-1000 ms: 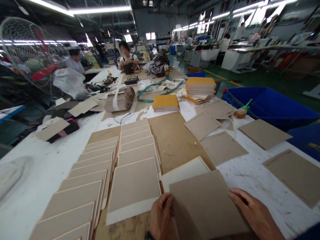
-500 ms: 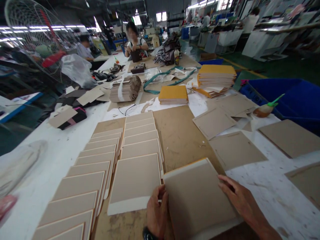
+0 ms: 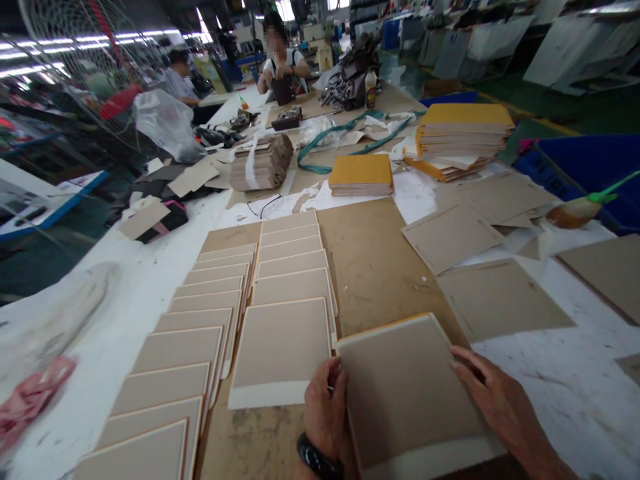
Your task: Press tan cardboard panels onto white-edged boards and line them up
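Left hand, right hand, panel seemingly edge-held, open board beyond

Soft shadow dims the panel beside the left hand; the fan, well beyond the grip, looks stretched and blurred.

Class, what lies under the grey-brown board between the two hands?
A pale sheet, yellow along its far edge, shows beyond the board at the far and near ends; its middle is covered.

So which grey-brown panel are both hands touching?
The panel just right of the overlapping rows: left hand at its left edge, right hand at its right; only it lies between them.
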Demonstrator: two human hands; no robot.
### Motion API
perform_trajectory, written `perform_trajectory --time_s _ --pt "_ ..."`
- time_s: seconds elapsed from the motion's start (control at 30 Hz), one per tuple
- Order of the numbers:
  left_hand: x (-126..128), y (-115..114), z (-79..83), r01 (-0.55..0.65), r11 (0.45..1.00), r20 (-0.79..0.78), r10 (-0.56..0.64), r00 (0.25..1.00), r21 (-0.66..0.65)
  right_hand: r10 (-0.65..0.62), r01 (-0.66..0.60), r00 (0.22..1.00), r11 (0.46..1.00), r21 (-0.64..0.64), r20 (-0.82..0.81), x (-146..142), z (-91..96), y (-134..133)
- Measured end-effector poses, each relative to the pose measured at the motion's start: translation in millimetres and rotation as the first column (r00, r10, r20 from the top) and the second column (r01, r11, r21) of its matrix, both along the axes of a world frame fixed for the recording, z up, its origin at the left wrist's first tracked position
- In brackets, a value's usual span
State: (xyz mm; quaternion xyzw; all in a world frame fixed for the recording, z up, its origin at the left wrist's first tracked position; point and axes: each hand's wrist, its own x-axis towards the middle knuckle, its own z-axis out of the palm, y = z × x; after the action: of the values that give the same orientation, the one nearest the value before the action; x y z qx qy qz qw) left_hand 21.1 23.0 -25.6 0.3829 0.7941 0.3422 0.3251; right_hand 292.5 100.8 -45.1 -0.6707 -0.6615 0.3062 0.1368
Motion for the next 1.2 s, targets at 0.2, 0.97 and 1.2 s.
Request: perform_trajectory --time_s 0.2,0.97,1.2 --pt "-2 -1 -3.9 -0.002 1.0 0.005 0.003 1.0 -0.03 0.02 -0.021 0.999 1.0 0.021 0.037 -2 -1.9 1" --pt "-5 6 -3.9 0.017 0.996 0.148 -0.004 0.989 -0.087 -0.064 0.067 0.991 0.997 -0.024 0.115 -10 5.3 0" --pt "-3 7 -1.9 0.018 0.998 0.203 -0.004 0.979 -0.066 -0.049 0.048 0.981 0.999 0.007 0.187 -12 8.2 0"
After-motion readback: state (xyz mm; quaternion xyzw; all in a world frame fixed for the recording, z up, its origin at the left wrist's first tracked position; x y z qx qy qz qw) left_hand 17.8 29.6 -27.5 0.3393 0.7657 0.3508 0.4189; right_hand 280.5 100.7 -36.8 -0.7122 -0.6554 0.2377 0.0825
